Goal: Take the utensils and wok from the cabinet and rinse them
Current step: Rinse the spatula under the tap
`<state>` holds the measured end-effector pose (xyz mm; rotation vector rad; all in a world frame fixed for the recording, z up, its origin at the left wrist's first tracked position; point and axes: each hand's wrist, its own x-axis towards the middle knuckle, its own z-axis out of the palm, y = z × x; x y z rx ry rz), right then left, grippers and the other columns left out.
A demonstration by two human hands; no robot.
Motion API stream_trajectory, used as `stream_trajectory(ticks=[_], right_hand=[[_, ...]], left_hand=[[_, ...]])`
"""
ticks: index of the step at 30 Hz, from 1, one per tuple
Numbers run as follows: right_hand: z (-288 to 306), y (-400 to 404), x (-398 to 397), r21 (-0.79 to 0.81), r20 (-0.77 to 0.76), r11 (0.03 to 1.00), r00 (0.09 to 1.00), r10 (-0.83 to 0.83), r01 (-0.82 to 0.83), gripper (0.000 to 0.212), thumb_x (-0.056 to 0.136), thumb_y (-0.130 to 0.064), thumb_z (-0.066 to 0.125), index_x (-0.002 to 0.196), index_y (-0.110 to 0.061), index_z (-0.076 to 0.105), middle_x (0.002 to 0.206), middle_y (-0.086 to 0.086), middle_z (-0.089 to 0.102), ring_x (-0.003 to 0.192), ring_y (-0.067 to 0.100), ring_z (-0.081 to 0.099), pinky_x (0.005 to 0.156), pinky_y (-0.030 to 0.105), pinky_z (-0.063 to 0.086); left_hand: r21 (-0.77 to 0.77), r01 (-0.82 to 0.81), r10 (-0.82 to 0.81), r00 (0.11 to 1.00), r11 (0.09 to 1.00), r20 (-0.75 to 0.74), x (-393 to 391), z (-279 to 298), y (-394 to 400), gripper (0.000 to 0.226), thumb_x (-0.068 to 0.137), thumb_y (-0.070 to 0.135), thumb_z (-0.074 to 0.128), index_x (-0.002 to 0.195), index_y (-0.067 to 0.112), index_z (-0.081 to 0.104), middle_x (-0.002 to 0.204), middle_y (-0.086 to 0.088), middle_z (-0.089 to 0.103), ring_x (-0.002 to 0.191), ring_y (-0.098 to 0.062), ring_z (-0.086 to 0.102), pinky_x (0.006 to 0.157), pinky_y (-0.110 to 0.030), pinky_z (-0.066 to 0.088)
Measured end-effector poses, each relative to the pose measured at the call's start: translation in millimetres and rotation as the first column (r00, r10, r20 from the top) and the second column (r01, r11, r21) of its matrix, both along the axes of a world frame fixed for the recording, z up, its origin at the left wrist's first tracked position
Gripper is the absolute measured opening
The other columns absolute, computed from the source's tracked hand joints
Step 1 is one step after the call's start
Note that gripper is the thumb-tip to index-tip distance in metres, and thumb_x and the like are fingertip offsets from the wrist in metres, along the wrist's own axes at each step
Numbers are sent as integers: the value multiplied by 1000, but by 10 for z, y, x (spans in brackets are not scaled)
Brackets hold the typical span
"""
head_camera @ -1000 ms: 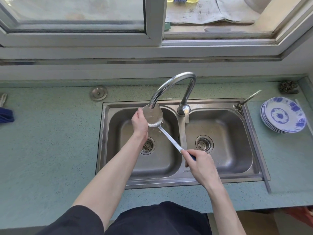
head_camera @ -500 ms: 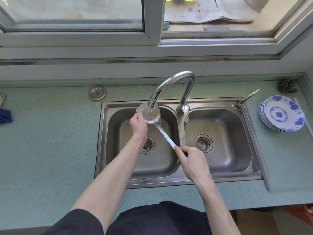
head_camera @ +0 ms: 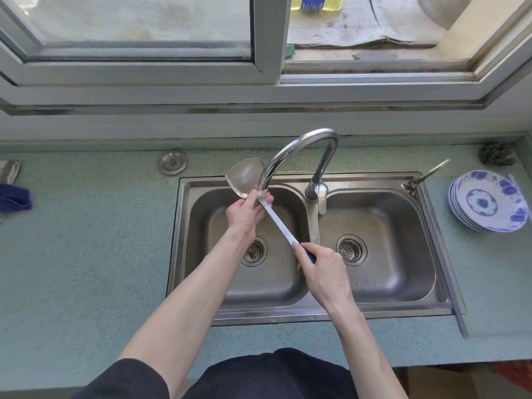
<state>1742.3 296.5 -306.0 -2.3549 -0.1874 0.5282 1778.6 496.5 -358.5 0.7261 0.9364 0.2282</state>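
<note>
A steel spatula (head_camera: pixel 244 177) with a long flat shaft and a dark grip is held over the left basin of the double sink (head_camera: pixel 184 226). Its blade points up and away, just left of the curved faucet (head_camera: pixel 305 142) spout. My right hand (head_camera: pixel 319 269) is closed around the dark grip at the near end. My left hand (head_camera: pixel 244 211) pinches the neck where blade meets shaft, right under the spout. Water runs onto that neck. No wok is in view.
A stack of blue-and-white plates (head_camera: pixel 489 201) sits on the counter right of the sink. A steel scourer (head_camera: pixel 496 154) lies behind them. A sink plug (head_camera: pixel 173 162) rests left of the faucet, a blue cloth (head_camera: pixel 13 198) at the far left edge. A window sill runs behind.
The spatula has been pushed away from me, so its blade now lies beyond the spout. My left hand slid from the blade down to the neck.
</note>
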Motion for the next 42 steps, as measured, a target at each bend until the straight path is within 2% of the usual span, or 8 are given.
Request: stream_trajectory(ticks=[6, 8, 13, 20, 26, 32, 39, 42], right_hand=[[-48, 56, 14, 4, 1, 1000, 1000, 11, -11, 32, 102, -51, 57, 95, -28, 77, 65, -7, 69, 68, 16, 65, 67, 37, 54], [-60, 51, 26, 13, 2, 1000, 1000, 10, -10, 31, 102, -51, 57, 94, -28, 77, 65, -7, 69, 68, 16, 65, 66, 37, 53], [-79, 78, 86, 23, 21, 1000, 1000, 13, -13, 31, 102, -50, 57, 94, -27, 77, 65, -8, 69, 68, 16, 65, 68, 37, 53], [-93, 154, 232, 16, 29, 998, 998, 63, -63, 33, 101, -54, 56, 109, -29, 76, 75, -7, 73, 82, 22, 70, 77, 38, 56], [-68, 59, 124, 46, 39, 997, 998, 53, -55, 30, 101, -52, 58, 105, -29, 77, 74, -7, 72, 76, 18, 67, 73, 39, 56], [-53, 78, 135, 37, 61, 999, 997, 37, -40, 29, 102, -49, 56, 106, -28, 76, 74, -5, 71, 75, 21, 67, 71, 40, 55], [-60, 214, 333, -6, 97, 998, 994, 58, -58, 34, 103, -50, 55, 112, -26, 76, 86, 1, 76, 86, 29, 69, 75, 40, 55], [-61, 291, 393, 19, 73, 998, 996, 51, -52, 35, 102, -51, 56, 105, -23, 77, 78, 1, 75, 82, 29, 69, 73, 39, 53]], left_hand=[[-103, 22, -23, 1000, 994, -3, -66, 21, -112, 24, 103, 20, 60, 108, -2, 69, 106, -19, 77, 90, -23, 78, 81, -30, 63], [-120, 20, -22, 1000, 993, -15, -72, 58, -144, 23, 103, 19, 61, 108, -2, 69, 105, -18, 78, 91, -24, 78, 76, -28, 63], [-137, 90, -94, 995, 986, -18, -166, 124, -331, 28, 95, 9, 70, 118, -8, 66, 105, -19, 78, 94, -26, 78, 76, -28, 63], [-115, 83, -82, 997, 990, 14, -192, 141, -407, 27, 97, 5, 67, 117, -12, 65, 103, -22, 77, 89, -26, 78, 72, -27, 63], [-84, -50, 49, 999, 995, -25, -5, 192, -36, 21, 103, 13, 59, 105, -5, 69, 96, -18, 78, 88, -23, 77, 74, -27, 64], [-43, 45, -46, 999, 998, -27, -1, 243, -122, 23, 103, 13, 60, 111, -8, 68, 105, -21, 77, 90, -24, 78, 84, -32, 63], [-30, 131, -131, 991, 991, -28, -134, 278, -421, 23, 99, 8, 65, 114, -9, 68, 101, -21, 78, 90, -26, 78, 81, -35, 64], [-1, 142, -142, 989, 990, -31, -175, 293, -476, 28, 97, 6, 67, 118, -12, 65, 101, -19, 78, 83, -22, 77, 75, -30, 64]])
